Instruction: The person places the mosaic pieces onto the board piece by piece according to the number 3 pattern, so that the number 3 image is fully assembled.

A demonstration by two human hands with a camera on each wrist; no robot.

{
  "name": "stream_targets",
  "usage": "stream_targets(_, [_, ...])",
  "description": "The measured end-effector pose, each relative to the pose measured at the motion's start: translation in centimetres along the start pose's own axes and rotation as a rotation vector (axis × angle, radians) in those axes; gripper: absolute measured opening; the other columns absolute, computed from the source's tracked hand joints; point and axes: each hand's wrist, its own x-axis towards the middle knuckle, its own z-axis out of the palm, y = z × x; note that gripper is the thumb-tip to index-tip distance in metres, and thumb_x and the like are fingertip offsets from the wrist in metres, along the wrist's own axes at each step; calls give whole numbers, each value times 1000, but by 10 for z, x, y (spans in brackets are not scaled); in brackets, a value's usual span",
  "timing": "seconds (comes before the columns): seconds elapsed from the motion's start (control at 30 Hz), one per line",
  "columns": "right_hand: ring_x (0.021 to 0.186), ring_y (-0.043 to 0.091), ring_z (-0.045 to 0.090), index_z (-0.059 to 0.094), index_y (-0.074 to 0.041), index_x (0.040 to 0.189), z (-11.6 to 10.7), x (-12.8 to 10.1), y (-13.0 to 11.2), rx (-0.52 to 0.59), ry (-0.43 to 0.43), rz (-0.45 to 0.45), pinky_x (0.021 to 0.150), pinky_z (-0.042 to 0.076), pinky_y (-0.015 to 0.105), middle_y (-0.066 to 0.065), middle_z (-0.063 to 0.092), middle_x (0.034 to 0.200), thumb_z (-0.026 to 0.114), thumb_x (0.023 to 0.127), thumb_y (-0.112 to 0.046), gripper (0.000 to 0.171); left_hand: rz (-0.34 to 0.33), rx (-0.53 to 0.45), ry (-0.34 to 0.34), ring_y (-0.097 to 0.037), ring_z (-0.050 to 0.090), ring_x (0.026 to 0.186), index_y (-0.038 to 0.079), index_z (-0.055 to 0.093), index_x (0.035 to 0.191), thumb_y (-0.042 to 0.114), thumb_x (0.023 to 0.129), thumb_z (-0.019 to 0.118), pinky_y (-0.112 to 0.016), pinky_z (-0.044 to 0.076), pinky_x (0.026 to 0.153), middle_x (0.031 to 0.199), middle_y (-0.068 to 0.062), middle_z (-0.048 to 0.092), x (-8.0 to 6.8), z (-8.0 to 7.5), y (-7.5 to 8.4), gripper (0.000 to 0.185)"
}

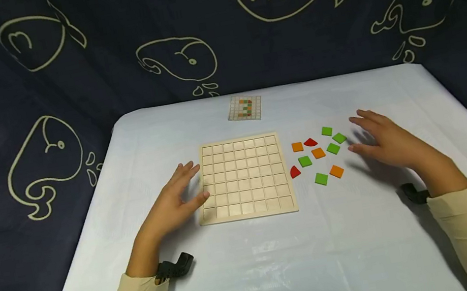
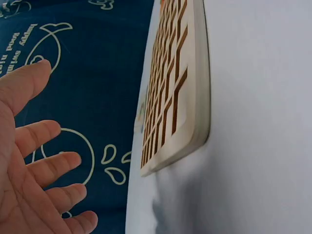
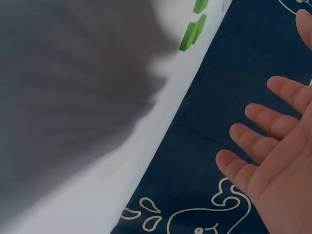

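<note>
Grid board [image 1: 243, 180] is lying flat on the white table [image 1: 258, 265] before me, its front rim running crosswise and its sides pointing away toward the dark cloth [image 1: 315, 49]. Its outline is reading as nearly square, so neither axis is standing out as the long one. The board is showing pale wood, a raised rim and recessed square cells [image 1: 240, 162]; each cell is exposing its wooden floor. Green tiles [image 1: 333, 148], orange tiles [image 1: 318, 153] and red pieces [image 1: 295, 171] are lying loose to the board's right. Green and orange units are presenting square faces at mixed angles; red units are appearing fan-shaped, though too small for certainty. A patterned card [image 1: 244, 108] is lying beyond the board. My left hand [image 1: 175, 201] is hovering at the board's left side, fingers spread wide; my right hand [image 1: 383, 138] is hovering right of the tiles, fingers likewise spread.
</note>
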Motion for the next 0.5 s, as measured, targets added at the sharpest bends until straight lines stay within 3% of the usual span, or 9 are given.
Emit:
stream_targets(0.27, [137, 46, 34, 46, 3, 143, 1, 12, -5, 48, 20, -36, 109, 28, 65, 27, 41, 147, 72, 93, -31, 66, -41, -114, -38, -35, 22, 148, 9, 47, 149, 31, 90, 76, -57, 23, 116, 155, -11, 39, -10, 13, -3, 69])
stream_targets(0.5, [136, 43, 37, 51, 0, 140, 5, 21, -5, 77, 7, -42, 109, 29, 63, 23, 45, 144, 71, 94, -29, 58, -63, -136, -66, -36, 22, 147, 8, 48, 148, 33, 89, 76, -57, 22, 116, 155, -11, 39, -18, 23, -7, 70])
